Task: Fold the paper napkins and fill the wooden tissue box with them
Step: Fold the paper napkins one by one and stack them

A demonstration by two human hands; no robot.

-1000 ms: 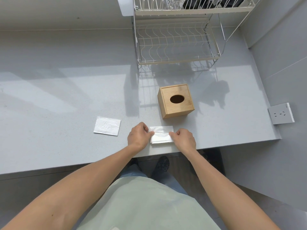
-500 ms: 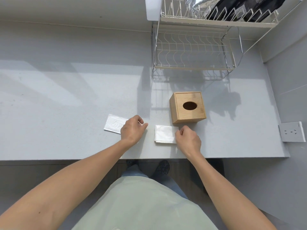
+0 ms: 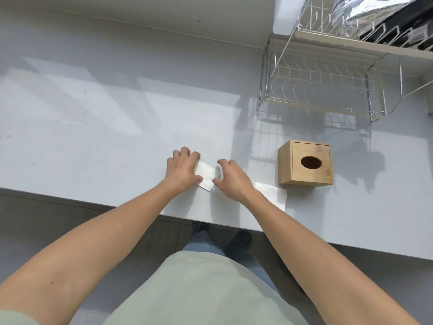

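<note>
Here, at the left: left hand (image 3: 181, 168) flat on a white paper napkin (image 3: 205, 175), palm down, fingers spread and pressing its left part onto the grey worktop (image 3: 93, 127); open, not gripping. Just right of it: right hand (image 3: 230, 178) over the napkin's right edge, fingers curled and parted, thumb near the lower corner; whether touching paper or just above it, cannot tell. Likely step: folding this napkin. To do well: pin with the left palm, lift the free edge with the right fingertips, bring over to meet the opposite edge squarely, then run a finger along the crease. Thin paper, likely to slip or tear under a hard drag, so light pressure. Further right: a second napkin (image 3: 273, 195), already folded by the look of it, flat near the worktop's front edge, partly under the right forearm. Beyond: wooden tissue box (image 3: 307, 164), upright, oval opening on top, well apart from both hands, close behind that second napkin. Far right, behind: wire dish rack (image 3: 323, 85).

Hidden or unclear: most of the first napkin under the left hand, so true size and fold count unknown. Box interior dark through the opening; contents impossible to tell. Rack's upper shelf cut off by the frame, holding something silvery and something black, not identifiable.
</note>
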